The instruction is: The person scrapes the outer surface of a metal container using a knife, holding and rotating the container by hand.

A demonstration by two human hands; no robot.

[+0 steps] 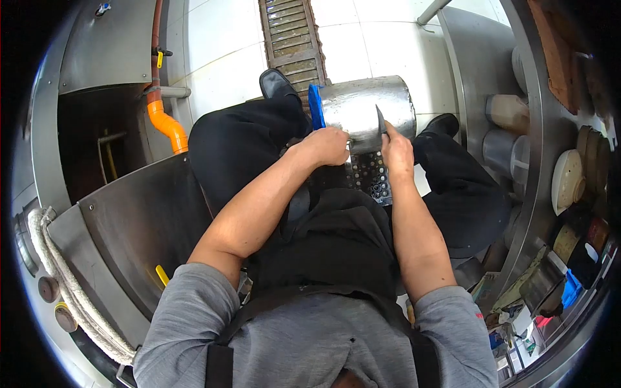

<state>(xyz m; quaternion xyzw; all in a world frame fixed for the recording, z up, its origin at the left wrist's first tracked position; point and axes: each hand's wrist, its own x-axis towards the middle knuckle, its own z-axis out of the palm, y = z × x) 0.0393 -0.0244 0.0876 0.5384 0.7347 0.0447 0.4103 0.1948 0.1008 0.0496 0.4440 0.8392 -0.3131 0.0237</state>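
Note:
My right hand is closed around the handle of a knife, its dark, pointed blade aimed away from me. To its left my left hand has its fingers curled closed, palm side down; whatever is in them is hidden or too small to name. Just beyond both hands lies a shiny metal cylinder on its side, with blue plastic at its left end. Beneath the hands, between my legs, is a metal piece with round holes, partly covered by the hands and my dark apron.
A slatted drain grate runs through the white tiled floor ahead. On the left are steel cabinets and an orange pipe. At the right, a steel shelf unit holds containers and a bowl.

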